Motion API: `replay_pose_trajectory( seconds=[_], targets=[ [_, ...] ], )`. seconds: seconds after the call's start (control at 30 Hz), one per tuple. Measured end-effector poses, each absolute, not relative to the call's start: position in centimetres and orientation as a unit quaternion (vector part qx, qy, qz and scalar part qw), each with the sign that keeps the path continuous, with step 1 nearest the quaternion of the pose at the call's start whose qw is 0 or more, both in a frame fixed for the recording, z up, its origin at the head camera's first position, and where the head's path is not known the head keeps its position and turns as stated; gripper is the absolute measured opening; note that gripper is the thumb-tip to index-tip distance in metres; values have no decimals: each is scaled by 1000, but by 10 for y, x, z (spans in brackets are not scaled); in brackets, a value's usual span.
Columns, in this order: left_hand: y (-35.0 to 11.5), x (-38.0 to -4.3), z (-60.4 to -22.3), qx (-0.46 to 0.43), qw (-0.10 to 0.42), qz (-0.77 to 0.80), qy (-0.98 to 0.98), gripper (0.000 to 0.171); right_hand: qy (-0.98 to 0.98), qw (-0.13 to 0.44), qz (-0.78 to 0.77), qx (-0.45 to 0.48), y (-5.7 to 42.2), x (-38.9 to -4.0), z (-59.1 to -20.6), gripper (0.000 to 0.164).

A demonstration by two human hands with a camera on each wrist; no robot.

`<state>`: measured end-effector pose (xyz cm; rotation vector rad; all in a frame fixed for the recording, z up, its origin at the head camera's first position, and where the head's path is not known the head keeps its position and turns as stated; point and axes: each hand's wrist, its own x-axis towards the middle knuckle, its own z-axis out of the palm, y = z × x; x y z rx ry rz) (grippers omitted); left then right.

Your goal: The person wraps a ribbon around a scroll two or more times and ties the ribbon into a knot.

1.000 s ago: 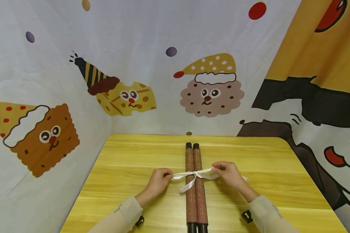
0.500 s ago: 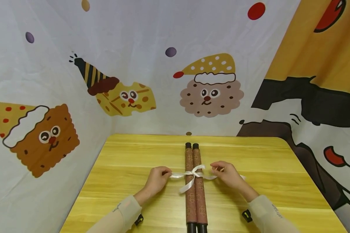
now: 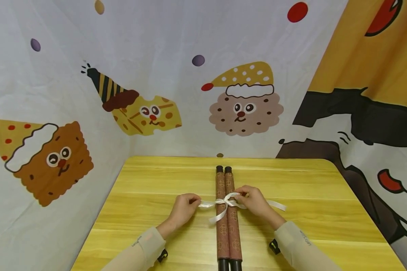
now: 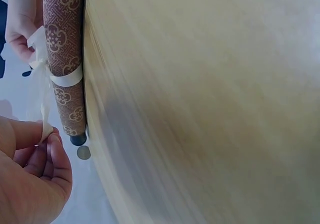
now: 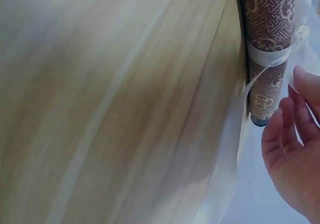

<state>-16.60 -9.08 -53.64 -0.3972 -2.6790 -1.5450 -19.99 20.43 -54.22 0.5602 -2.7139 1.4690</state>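
Note:
Two rolled scrolls [image 3: 228,237] in brown patterned covering with black end knobs lie side by side on the table, pointing away from me. A white ribbon [image 3: 218,217] wraps both, knotted on top, with loose tails to either side. My left hand [image 3: 184,209] pinches the ribbon's left length between thumb and fingers; the left wrist view shows this white strip [image 4: 46,129] in its fingertips. Just right of the knot, my right hand [image 3: 256,201] pinches the short upper ribbon end over the right scroll. Another ribbon tail [image 5: 225,154] hangs below the right hand in the right wrist view.
The wooden-topped table [image 3: 149,177] has a rounded far edge. Behind and beside it hangs a white curtain [image 3: 176,37] printed with cartoon biscuits and cheese. One ribbon tail [image 3: 277,205] lies out to the right past the right hand.
A second ago the right hand held the upper ribbon length out to the right; it let go, then moved left and took its end near the knot. The left hand stays put.

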Motion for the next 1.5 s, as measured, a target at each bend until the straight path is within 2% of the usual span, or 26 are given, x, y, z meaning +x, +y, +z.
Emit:
replay_pose_trajectory(
  seconds=[0.07, 0.53, 0.73, 0.87, 1.33, 1.5],
  targets=[
    [-91, -167, -537, -127, 13, -496, -859, 9, -864, 7, 474, 167, 205, -199, -540, 11],
    [-92, -166, -534, -115, 14, -485, -867, 8, -893, 26, 419, 163, 229, -196, -529, 14],
    [-95, -166, -537, -102, 11, -479, -872, 8, -896, 31, 416, 151, 239, -195, -530, 9],
    [-96, -165, -537, -90, 10, -478, -874, 7, -897, 18, 419, 139, 244, -193, -531, 5],
    [-99, -168, -540, -76, 28, -432, -898, 11, -911, -45, 402, 84, 251, -186, -542, 7],
    [-99, -169, -542, -74, 30, -425, -902, 11, -911, -39, 402, 81, 250, -185, -543, 7]
  ],
)
